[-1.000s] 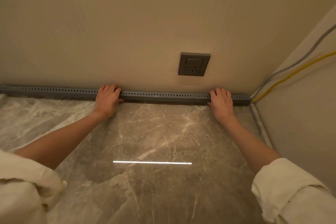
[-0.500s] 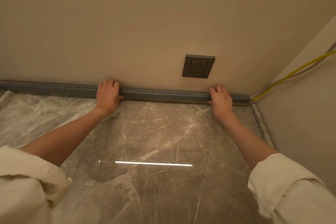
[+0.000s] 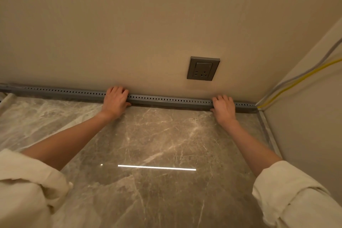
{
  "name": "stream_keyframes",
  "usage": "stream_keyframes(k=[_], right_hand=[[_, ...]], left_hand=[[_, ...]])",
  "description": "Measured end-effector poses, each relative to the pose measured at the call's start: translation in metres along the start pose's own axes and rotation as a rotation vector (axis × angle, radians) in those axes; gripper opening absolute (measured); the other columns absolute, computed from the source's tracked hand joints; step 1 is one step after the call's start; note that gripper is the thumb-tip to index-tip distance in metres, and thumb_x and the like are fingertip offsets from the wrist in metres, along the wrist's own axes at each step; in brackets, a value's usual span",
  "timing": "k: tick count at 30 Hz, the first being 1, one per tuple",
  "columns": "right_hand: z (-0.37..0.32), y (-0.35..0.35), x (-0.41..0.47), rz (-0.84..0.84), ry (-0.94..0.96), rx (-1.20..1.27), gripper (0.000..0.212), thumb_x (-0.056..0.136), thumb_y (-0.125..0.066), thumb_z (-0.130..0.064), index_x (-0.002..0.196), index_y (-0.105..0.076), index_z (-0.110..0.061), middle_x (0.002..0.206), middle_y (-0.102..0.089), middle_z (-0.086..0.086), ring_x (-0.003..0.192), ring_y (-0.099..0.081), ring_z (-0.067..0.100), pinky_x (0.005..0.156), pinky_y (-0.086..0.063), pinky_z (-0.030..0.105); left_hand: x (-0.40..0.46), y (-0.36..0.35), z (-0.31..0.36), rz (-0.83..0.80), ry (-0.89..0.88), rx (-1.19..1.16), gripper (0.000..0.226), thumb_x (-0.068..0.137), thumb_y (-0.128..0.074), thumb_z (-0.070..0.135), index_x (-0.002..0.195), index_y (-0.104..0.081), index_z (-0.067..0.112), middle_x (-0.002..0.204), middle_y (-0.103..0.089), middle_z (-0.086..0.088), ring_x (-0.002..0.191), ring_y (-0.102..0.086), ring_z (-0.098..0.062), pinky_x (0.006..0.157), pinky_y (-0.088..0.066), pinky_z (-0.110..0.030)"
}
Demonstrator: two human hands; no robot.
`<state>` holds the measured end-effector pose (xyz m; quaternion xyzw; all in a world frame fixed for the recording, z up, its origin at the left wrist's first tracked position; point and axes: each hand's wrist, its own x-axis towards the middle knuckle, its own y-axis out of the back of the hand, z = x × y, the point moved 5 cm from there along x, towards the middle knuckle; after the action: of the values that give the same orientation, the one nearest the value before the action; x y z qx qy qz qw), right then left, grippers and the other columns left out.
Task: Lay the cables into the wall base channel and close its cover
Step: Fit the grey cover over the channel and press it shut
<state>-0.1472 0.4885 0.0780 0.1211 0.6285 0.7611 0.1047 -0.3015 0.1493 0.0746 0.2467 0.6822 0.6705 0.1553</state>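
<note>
The grey slotted channel runs along the foot of the wall where it meets the marble floor, from the far left to the corner on the right, where a yellow cable and a grey cable come down the side wall and enter its end. The left hand rests over the channel near its middle, fingers curled over the top edge and thumb against the front; the right hand grips it likewise, nearer the corner, below the socket. The cover looks like thin, stiff plastic, light but long enough to flex, so it is probably best pressed shut from above at spaced points, working along its length. Compared with a second ago, both hands sit in much the same spots on the channel; mainly the view has shifted slightly.
</note>
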Motion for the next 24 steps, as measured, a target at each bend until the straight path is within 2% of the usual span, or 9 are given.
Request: stream_keyframes(k=[6, 10, 14, 18, 21, 24], right_hand=[[0.019, 0.011, 0.007, 0.020, -0.012, -0.122, 0.029, 0.081, -0.070, -0.030, 0.102, -0.066, -0.010, 0.105, -0.062, 0.010, 0.103, -0.051, 0.028, 0.086, -0.039, 0.038], [0.027, 0.011, 0.008, 0.037, -0.085, -0.113, 0.023, 0.073, -0.077, -0.008, 0.093, -0.066, -0.005, 0.099, -0.059, 0.013, 0.094, -0.055, 0.029, 0.079, -0.045, 0.037], [0.023, 0.011, 0.013, -0.011, -0.147, -0.007, 0.031, 0.076, -0.072, 0.002, 0.102, -0.055, 0.000, 0.104, -0.055, 0.016, 0.087, -0.062, 0.032, 0.068, -0.052, 0.038], [0.023, 0.005, 0.008, 0.020, -0.172, 0.078, 0.035, 0.076, -0.060, 0.017, 0.106, -0.049, 0.002, 0.106, -0.054, 0.019, 0.089, -0.060, 0.033, 0.072, -0.051, 0.039], [0.026, -0.004, 0.000, 0.095, -0.197, 0.083, 0.040, 0.072, -0.066, 0.014, 0.105, -0.049, 0.001, 0.105, -0.054, 0.021, 0.090, -0.056, 0.033, 0.078, -0.050, 0.039], [0.029, -0.014, -0.007, 0.143, -0.202, 0.030, 0.046, 0.064, -0.078, 0.005, 0.100, -0.050, -0.001, 0.098, -0.055, 0.019, 0.085, -0.055, 0.032, 0.074, -0.050, 0.038]], left_hand=[[0.006, 0.006, 0.014, -0.010, -0.053, 0.058, 0.026, 0.079, -0.069, 0.025, 0.091, -0.062, 0.003, 0.093, -0.061, -0.017, 0.091, -0.055, -0.035, 0.084, -0.040, -0.044], [0.010, 0.006, 0.021, 0.017, -0.035, 0.066, 0.026, 0.079, -0.069, 0.024, 0.092, -0.063, 0.002, 0.093, -0.062, -0.018, 0.092, -0.055, -0.036, 0.086, -0.040, -0.045], [0.017, 0.008, 0.021, 0.020, 0.043, -0.004, 0.027, 0.075, -0.073, 0.023, 0.090, -0.063, 0.003, 0.093, -0.061, -0.018, 0.092, -0.054, -0.036, 0.084, -0.039, -0.045], [0.014, 0.005, 0.023, 0.040, 0.076, -0.039, 0.031, 0.072, -0.075, 0.020, 0.090, -0.059, 0.002, 0.093, -0.058, -0.019, 0.090, -0.052, -0.037, 0.079, -0.039, -0.045], [0.009, 0.003, 0.023, 0.067, 0.070, -0.029, 0.037, 0.070, -0.076, 0.024, 0.092, -0.055, 0.003, 0.095, -0.056, -0.019, 0.091, -0.050, -0.036, 0.082, -0.039, -0.046], [0.006, 0.000, 0.025, 0.072, 0.027, -0.005, 0.047, 0.067, -0.078, 0.028, 0.098, -0.053, 0.003, 0.098, -0.055, -0.019, 0.093, -0.049, -0.036, 0.087, -0.038, -0.047]])
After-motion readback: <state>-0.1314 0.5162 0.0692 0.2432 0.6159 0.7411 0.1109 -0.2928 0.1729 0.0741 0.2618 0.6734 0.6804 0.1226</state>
